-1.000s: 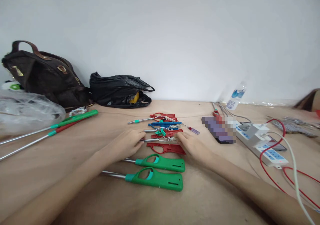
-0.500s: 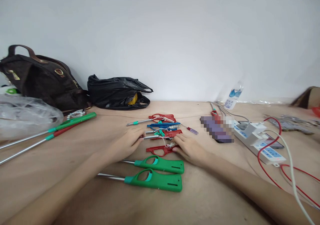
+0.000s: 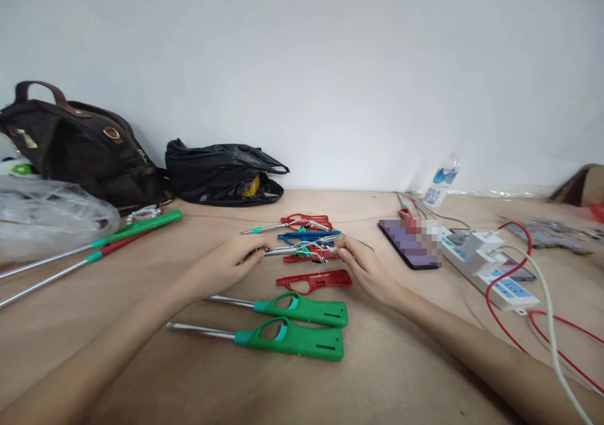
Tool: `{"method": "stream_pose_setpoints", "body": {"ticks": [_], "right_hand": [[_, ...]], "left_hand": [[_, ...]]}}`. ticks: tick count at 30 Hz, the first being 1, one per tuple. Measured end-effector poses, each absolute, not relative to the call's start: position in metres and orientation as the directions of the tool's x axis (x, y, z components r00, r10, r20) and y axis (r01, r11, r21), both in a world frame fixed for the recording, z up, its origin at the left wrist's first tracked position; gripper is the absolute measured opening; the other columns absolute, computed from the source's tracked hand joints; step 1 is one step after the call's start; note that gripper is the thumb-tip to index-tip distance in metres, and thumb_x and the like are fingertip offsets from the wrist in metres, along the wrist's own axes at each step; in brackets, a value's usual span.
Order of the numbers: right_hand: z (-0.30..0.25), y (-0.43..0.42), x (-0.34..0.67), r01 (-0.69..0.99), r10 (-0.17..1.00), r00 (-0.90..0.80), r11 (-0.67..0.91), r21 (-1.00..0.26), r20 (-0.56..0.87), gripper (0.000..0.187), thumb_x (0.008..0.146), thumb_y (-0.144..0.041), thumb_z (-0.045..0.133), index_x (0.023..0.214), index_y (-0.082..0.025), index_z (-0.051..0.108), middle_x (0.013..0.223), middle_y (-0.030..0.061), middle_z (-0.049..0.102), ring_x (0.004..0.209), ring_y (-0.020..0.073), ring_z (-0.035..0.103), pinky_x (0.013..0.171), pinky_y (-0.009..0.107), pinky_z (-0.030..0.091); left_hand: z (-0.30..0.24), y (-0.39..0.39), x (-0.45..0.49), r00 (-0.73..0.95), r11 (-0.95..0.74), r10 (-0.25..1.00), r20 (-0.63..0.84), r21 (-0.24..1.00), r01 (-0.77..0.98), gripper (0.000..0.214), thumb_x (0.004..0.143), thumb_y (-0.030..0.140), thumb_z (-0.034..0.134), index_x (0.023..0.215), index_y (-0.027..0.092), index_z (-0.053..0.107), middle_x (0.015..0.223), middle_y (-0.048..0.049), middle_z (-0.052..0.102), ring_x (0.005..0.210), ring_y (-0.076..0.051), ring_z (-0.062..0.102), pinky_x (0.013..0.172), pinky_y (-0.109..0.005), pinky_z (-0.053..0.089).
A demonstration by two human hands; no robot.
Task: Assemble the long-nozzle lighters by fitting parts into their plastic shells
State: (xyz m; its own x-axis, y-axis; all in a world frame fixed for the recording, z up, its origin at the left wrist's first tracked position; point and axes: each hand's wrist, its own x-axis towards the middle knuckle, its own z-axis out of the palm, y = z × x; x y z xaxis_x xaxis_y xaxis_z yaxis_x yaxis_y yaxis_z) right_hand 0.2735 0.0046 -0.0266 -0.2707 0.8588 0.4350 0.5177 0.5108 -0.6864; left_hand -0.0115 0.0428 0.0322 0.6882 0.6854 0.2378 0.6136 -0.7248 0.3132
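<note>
My left hand [image 3: 243, 256] is closed, fingers pinching the metal tube [image 3: 278, 251] of a taken-apart long-nosed lighter. White wires run from the tube to a small end piece pinched by my right hand [image 3: 362, 262]; the fingers partly hide that piece. These parts hang above a red handle shell [image 3: 293, 259]. Nearer to me lies another red handle shell [image 3: 325, 279], its hollow inside showing. Behind are a blue handle shell [image 3: 287, 238] and a further red shell [image 3: 317, 218] with a metal tube [image 3: 268, 228] and wires.
Two whole green lighters [image 3: 321, 313] lie in front. At left are more lighters [image 3: 155, 223], a clear plastic bag [image 3: 56, 211], a backpack [image 3: 89, 148] and a black bag [image 3: 212, 173]. To the right are a phone [image 3: 410, 245], power strip [image 3: 507, 286], cables and bottle [image 3: 441, 179].
The tube and its wired end have been lifted from the nearest red shell and moved away from me. Both hands rose with them, and my right hand now covers most of the screwdriver.
</note>
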Motion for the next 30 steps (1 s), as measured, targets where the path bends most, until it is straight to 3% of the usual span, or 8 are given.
{"method": "stream_pose_setpoints", "body": {"ticks": [5,11,16,21,25,30], "right_hand": [[-0.024,0.001,0.269,0.361,0.873,-0.345,0.463,-0.809,0.345,0.032,0.098,-0.045,0.03,0.086,-0.022,0.048,0.088,0.0038,0.057,0.086,0.0186,0.054,0.082,0.034,0.044],[-0.016,-0.004,0.266,0.324,0.882,-0.403,0.388,-0.863,0.246,0.036,0.097,-0.051,0.033,0.085,-0.023,0.052,0.092,0.0035,0.06,0.092,0.0191,0.055,0.087,0.035,0.044],[-0.018,-0.003,0.265,0.216,0.866,-0.431,0.373,-0.903,0.254,0.035,0.096,-0.051,0.035,0.084,-0.022,0.051,0.091,0.0038,0.059,0.091,0.0194,0.057,0.087,0.037,0.045],[-0.023,0.0,0.267,0.392,0.865,-0.436,0.431,-0.813,0.248,0.034,0.098,-0.045,0.033,0.077,-0.021,0.048,0.08,0.0013,0.056,0.077,0.0169,0.053,0.075,0.033,0.045],[-0.026,0.003,0.27,0.48,0.832,-0.458,0.527,-0.701,0.312,0.028,0.098,-0.037,0.037,0.082,-0.02,0.052,0.084,0.0036,0.058,0.082,0.0178,0.053,0.077,0.032,0.044],[-0.026,0.004,0.273,0.515,0.827,-0.412,0.558,-0.651,0.383,0.022,0.097,-0.034,0.042,0.087,-0.02,0.055,0.09,0.0046,0.059,0.087,0.0186,0.053,0.079,0.033,0.043]], "left_hand": [[0.035,0.041,-0.013,0.708,-0.733,0.67,0.224,0.346,0.585,0.027,0.091,0.023,0.032,0.092,0.019,0.059,0.085,0.0001,0.063,0.077,-0.017,0.056,0.072,-0.025,0.042],[0.031,0.041,-0.007,0.724,-0.733,0.658,0.206,0.395,0.554,0.027,0.095,0.032,0.036,0.091,0.019,0.059,0.09,-0.0025,0.064,0.081,-0.018,0.056,0.074,-0.026,0.043],[0.031,0.04,-0.006,0.723,-0.734,0.665,0.187,0.34,0.587,0.029,0.094,0.03,0.035,0.089,0.019,0.061,0.086,-0.0037,0.064,0.081,-0.019,0.056,0.074,-0.028,0.041],[0.021,0.041,-0.011,0.725,-0.705,0.687,0.05,0.289,0.648,0.03,0.093,0.031,0.036,0.077,0.019,0.058,0.069,-0.001,0.058,0.065,-0.016,0.051,0.062,-0.025,0.037],[0.013,0.042,-0.013,0.727,-0.699,0.687,0.006,0.276,0.659,0.027,0.092,0.03,0.036,0.076,0.019,0.055,0.067,-0.0001,0.055,0.058,-0.015,0.046,0.054,-0.024,0.031],[0.021,0.038,-0.012,0.74,-0.678,0.67,-0.054,0.361,0.64,0.027,0.091,0.027,0.035,0.071,0.019,0.051,0.068,0.0002,0.054,0.059,-0.014,0.046,0.054,-0.024,0.032]]}}
